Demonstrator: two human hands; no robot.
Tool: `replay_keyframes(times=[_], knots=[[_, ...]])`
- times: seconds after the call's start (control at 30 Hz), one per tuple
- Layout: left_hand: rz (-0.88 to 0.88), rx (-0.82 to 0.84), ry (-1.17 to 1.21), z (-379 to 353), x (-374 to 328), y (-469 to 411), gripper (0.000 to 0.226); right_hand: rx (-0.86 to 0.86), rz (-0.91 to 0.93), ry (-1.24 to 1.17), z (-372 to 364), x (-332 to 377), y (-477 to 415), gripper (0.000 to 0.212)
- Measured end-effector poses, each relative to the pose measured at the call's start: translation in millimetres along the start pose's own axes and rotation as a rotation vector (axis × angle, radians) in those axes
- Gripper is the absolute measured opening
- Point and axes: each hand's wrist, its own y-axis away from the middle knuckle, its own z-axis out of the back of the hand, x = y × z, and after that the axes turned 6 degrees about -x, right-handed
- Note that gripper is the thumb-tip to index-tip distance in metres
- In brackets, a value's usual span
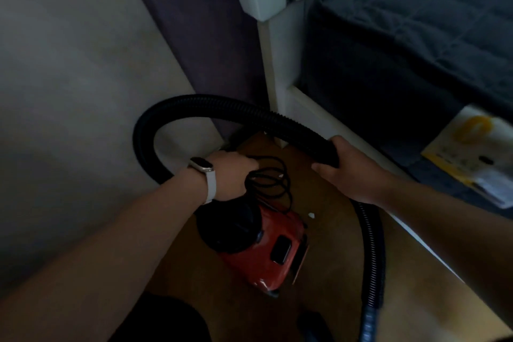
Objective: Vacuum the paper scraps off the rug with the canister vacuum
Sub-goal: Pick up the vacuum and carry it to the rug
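- My right hand (342, 168) is wrapped around the black ribbed hose (194, 104), fingers curled over the top of it and thumb underneath.
- From that grip the hose arches up and away to the left, then bends back down behind my left wrist; its other run drops from under my right hand, near and to the right, toward the bottom edge of the view.
- My left hand (230, 175) is closed down on the top of the red canister vacuum (277, 247). The fingertips are hidden, so I cannot tell whether I hold the handle alone or the cord with it.
- The black power cord (273, 179) lies in loose loops just right of my left knuckles, over the far end of the vacuum.
- A pale smartwatch (201, 165) sits on my left wrist.
- The vacuum lies below and between my hands on the brown floor (333, 272), its black round end under my left hand.
- One small white paper scrap (311, 215) lies on the floor just right of the vacuum.
- To the right runs a white bed frame (308, 108) with a dark grey quilted cover (416, 22); a yellow and white packet (477, 153) rests on it at the far right.
- A pale wall (69, 64) fills the left, with a purple panel (200, 22) beside it.
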Motion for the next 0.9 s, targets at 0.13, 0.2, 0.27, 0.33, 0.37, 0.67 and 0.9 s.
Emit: replay_keyframes(times=[0.13,0.2,0.27,0.33,0.37,0.67,0.9], knots=[[0.085,0.079,-0.038,27,12,36,0.01,0.066,0.007,0.114,13,11,16,0.033],[0.092,0.111,-0.01,36,13,52,0.011,0.049,0.01,0.15,15,16,24,0.035],[0.081,0.117,0.006,32,15,65,0.012,-0.002,0.015,0.059,14,14,31,0.027],[0.053,0.105,0.037,18,19,75,0.018,-0.052,0.047,-0.021,12,11,39,0.02],[0.047,0.103,0.059,8,22,80,0.025,-0.064,0.059,-0.043,11,10,42,0.017],[0.08,-0.035,0.19,-55,11,79,0.042,-0.011,0.006,-0.124,5,19,46,0.03],[0.226,-0.05,0.219,-61,11,72,0.079,0.122,0.052,-0.109,5,20,46,0.026]])
